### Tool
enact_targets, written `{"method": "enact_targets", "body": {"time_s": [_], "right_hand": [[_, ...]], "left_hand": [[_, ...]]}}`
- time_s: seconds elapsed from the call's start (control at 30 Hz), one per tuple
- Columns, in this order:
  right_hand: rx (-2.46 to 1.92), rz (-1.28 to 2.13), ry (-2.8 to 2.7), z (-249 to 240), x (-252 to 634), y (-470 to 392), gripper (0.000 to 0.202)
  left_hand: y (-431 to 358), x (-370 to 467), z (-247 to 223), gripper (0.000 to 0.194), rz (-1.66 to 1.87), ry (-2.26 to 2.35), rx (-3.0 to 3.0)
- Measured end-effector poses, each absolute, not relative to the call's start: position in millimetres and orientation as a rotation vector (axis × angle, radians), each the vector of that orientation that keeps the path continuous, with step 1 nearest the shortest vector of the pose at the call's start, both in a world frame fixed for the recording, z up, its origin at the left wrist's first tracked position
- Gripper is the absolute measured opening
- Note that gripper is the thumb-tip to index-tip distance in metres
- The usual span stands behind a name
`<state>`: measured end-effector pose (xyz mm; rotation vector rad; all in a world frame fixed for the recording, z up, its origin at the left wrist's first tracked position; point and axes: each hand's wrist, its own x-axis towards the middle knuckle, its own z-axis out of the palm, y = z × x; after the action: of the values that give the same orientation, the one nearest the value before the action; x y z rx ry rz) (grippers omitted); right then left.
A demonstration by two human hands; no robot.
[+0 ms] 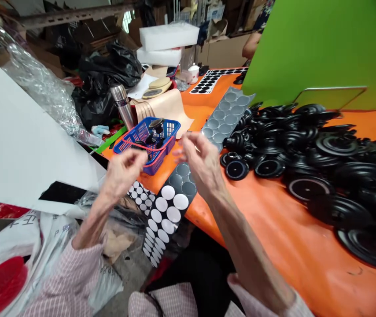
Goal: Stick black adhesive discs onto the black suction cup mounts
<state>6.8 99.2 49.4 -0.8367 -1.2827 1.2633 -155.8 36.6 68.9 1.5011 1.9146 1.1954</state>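
My left hand point(125, 171) is raised beside the blue plastic basket point(153, 166), its thumb and fingers pinched together. Whether anything small is in that pinch is hidden. My right hand point(203, 163) hovers above the table edge with bent fingers, blurred by motion, so its grip is unclear. Below and between the hands, a black sheet of white round stickers point(161, 204) hangs over the edge, its upper part peeled to bare grey circles. The basket has a red handle point(148, 148) and holds several dark round pieces point(156, 125).
A large heap of black round discs point(274, 154) covers the right of the orange table point(241, 224). Behind my right hand lies a grey sheet with circles point(226, 114). A steel thermos point(122, 105) stands behind the basket. A green board point(326, 48) rises at the back right.
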Motion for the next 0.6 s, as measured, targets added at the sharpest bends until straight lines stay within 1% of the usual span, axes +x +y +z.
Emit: {"method": "enact_targets", "body": {"time_s": [0.03, 0.07, 0.1, 0.17, 0.23, 0.3, 0.4, 0.5, 0.6], "right_hand": [[-0.930, 1.160, -1.396, 34, 13, 87, 0.017], [-1.043, 1.052, -1.506, 16, 20, 73, 0.018], [-1.128, 0.961, -1.588, -3, 26, 59, 0.019], [-1.192, 0.867, -1.676, -36, 33, 35, 0.023], [-1.208, 0.814, -1.709, -56, 34, 22, 0.027], [-1.221, 0.773, -1.717, -62, 30, 19, 0.029], [-1.263, 0.705, -1.700, -55, 22, 26, 0.030], [-1.320, 0.623, -1.677, -46, 16, 36, 0.032], [-1.356, 0.565, -1.685, -44, 13, 43, 0.028]], "left_hand": [[26, -157, 50, 0.026, 1.024, 1.922, 1.447], [18, -155, 30, 0.028, 0.958, 1.920, 1.410], [12, -151, 11, 0.034, 0.913, 1.929, 1.357], [8, -140, -16, 0.047, 0.900, 1.947, 1.222], [13, -130, -26, 0.051, 0.932, 1.884, 1.092], [22, -124, -24, 0.042, 0.968, 1.708, 1.019], [32, -122, -17, 0.029, 0.988, 1.430, 0.974], [34, -125, -20, 0.025, 0.997, 1.288, 0.955], [31, -128, -26, 0.026, 1.000, 1.250, 0.958]]}}
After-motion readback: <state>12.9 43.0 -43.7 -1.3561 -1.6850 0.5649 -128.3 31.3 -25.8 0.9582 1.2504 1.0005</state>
